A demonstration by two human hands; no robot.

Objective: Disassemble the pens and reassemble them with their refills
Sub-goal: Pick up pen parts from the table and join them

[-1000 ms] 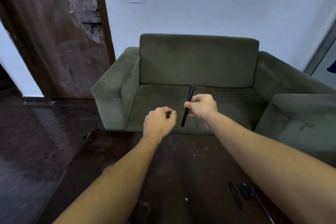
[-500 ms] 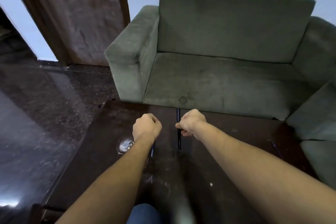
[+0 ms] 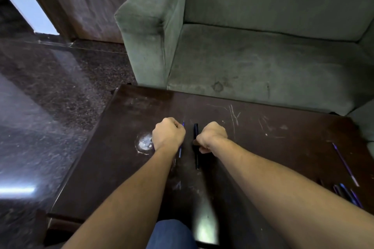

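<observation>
Both hands are over the dark wooden table (image 3: 125, 159), side by side and close, w/ a small gap between. The left hand (image 3: 168, 134) is a closed fist around a thin blue refill (image 3: 180, 151); its tip shows just above the knuckles and the lower end comes out below the wrist side. The right hand (image 3: 211, 136) is clamped on a black pen barrel (image 3: 196, 159), which runs nearly straight away from the person, one end above the fist and the longer part below it toward the body. So the 2 long axes are approx. parallel and the refill lies just left of the barrel, not yet touching it. I judge the next move is to feed the refill into the barrel; for this one piece must slide along its length so the ends meet, then go in on the same line. Which barrel end is open I cannot tell. Other pen parts (image 3: 347, 193) lie at the right edge of the table, w/ one loose refill (image 3: 344, 162) near them, well apart from both hands, nearer the right arm
</observation>
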